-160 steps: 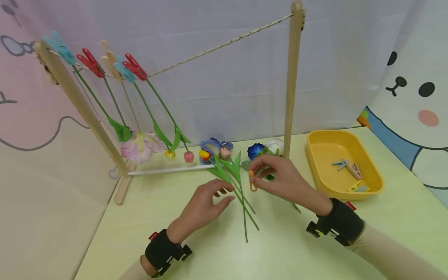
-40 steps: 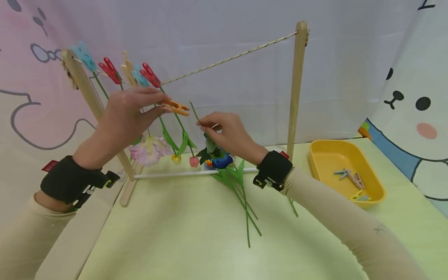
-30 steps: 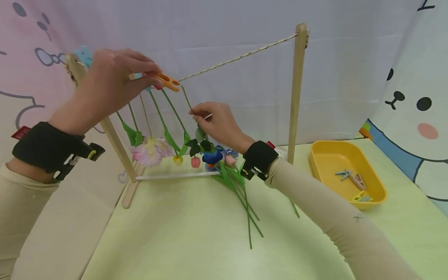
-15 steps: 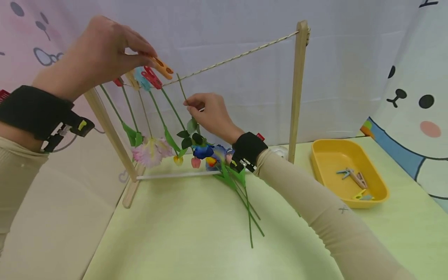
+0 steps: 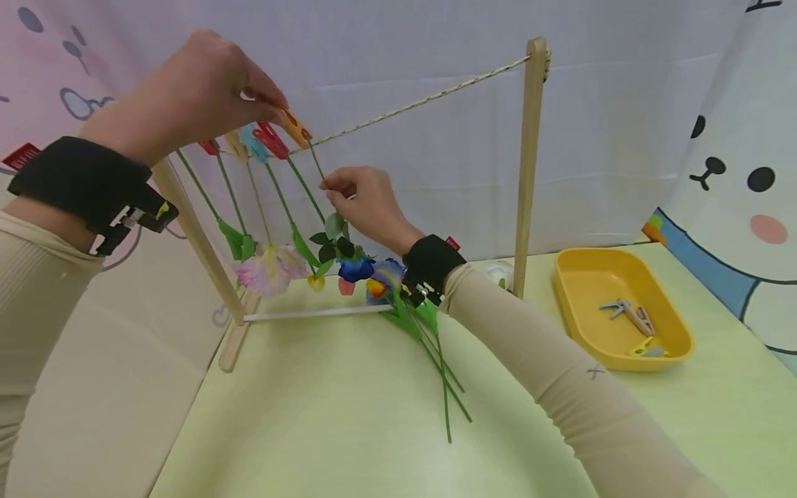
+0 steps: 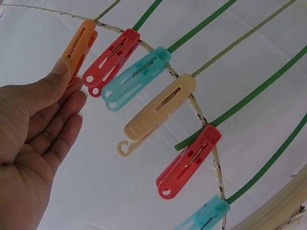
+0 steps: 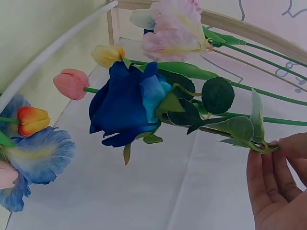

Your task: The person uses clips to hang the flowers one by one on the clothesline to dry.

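My left hand [image 5: 212,97] pinches an orange clothespin [image 6: 78,45] between thumb and fingers. The clothespin's nose is at the rope [image 5: 423,100], where the top of a flower stem meets it. Lower down, my right hand [image 5: 369,202] pinches that stem; its blue rose [image 7: 125,105] hangs head down with dark green leaves. To the left on the rope, a red clothespin [image 6: 112,60], a light blue clothespin [image 6: 136,79] and a beige clothespin [image 6: 160,108] hold other stems. A pink ruffled flower [image 5: 272,270] and tulips hang below them.
Loose flowers with crossed green stems [image 5: 445,387] lie on the table below the right forearm. At the right stands a yellow tray [image 5: 563,297] with several clothespins. Two wooden posts [image 5: 529,166] carry the rope, and a white bar [image 5: 311,313] runs low between them.
The orange clothespin passed from right hand to left hand, and the right hand picked up the blue rose. Both hands rose to the rope; the clothespin has just come down over rope and stem.
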### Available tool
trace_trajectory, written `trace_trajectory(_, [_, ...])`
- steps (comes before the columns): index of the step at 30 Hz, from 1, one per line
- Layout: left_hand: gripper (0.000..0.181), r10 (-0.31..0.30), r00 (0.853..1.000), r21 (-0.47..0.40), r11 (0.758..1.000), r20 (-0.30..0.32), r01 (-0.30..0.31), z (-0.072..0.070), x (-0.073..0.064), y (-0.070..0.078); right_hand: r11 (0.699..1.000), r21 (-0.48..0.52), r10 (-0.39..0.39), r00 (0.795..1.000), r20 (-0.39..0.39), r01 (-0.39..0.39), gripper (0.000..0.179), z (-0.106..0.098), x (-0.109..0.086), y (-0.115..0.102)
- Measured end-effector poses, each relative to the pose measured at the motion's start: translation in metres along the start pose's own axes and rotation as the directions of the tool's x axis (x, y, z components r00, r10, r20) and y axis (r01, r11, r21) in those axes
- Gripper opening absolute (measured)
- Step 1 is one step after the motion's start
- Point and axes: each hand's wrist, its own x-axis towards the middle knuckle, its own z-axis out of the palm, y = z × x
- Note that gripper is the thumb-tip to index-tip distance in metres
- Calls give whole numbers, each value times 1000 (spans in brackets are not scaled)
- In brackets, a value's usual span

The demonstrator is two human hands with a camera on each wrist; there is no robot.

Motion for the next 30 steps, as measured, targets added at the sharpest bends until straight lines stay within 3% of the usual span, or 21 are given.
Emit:
trace_trajectory(13, [25,-4,1000,22,1000,25,3,8,-3,-10,1000,16,23,1000,16,-23,17,5,3,-2])
trace_trajectory(23, [21,37,999,-17,999,-17,-37,14,-6,-16,999,33,9,1000,19,-10,17,10,3,-4])
trace_trajectory(30, [23,43,999,-13,999,28,-43,12,-5,-15,1000,22,-4,1000,17,3,17,11,3,-5])
